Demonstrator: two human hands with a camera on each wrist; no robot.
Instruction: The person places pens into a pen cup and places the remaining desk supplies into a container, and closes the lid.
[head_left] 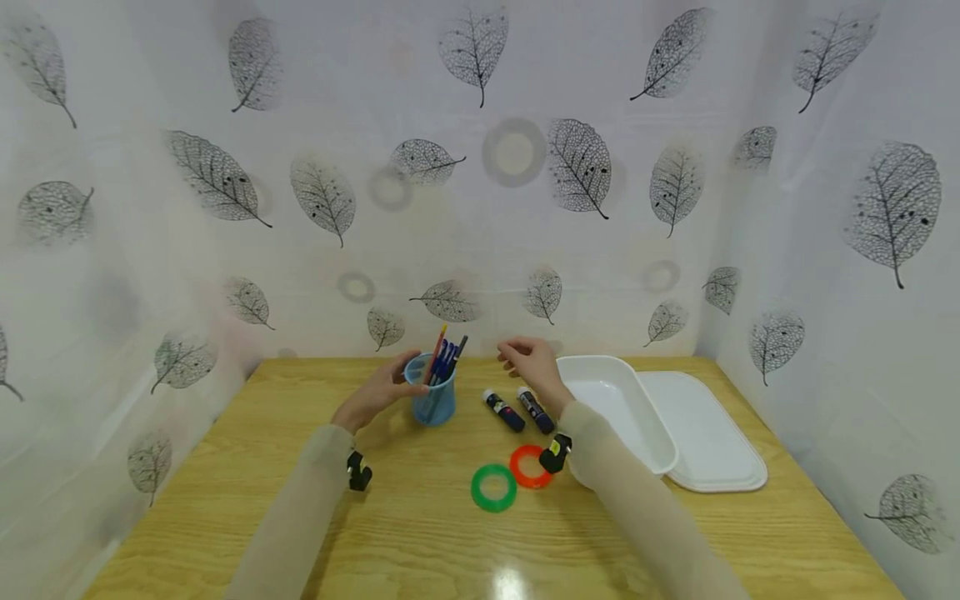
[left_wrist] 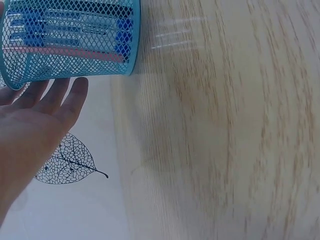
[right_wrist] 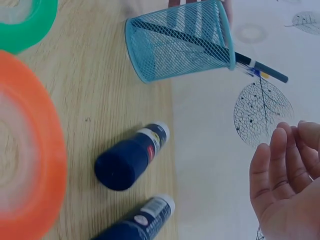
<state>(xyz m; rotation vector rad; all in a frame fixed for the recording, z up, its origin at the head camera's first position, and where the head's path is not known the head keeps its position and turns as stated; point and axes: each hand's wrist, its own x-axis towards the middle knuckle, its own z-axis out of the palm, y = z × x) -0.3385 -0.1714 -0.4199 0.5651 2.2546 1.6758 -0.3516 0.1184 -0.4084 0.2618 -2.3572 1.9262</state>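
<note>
A blue mesh pen cup [head_left: 435, 408] stands upright on the wooden table, holding several pens and a red pencil [head_left: 435, 354]. My left hand [head_left: 381, 390] grips its left side, the thumb in front near the rim; in the left wrist view the fingers [left_wrist: 72, 100] reach behind the mesh. To the cup's right, my right hand [head_left: 534, 365] hovers in the air with fingers loosely bent and nothing in them, as the right wrist view of that hand [right_wrist: 292, 185] confirms. Below it lie two dark blue glue sticks [head_left: 504, 411] [head_left: 536, 411] with white ends.
A green tape roll [head_left: 477, 488] and an orange-red tape roll [head_left: 517, 468] lie flat nearer the front. On the right stands a white tray [head_left: 617, 408], with a white lid [head_left: 720, 442] beside it. A leaf-patterned curtain [head_left: 510, 233] closes off the back and sides.
</note>
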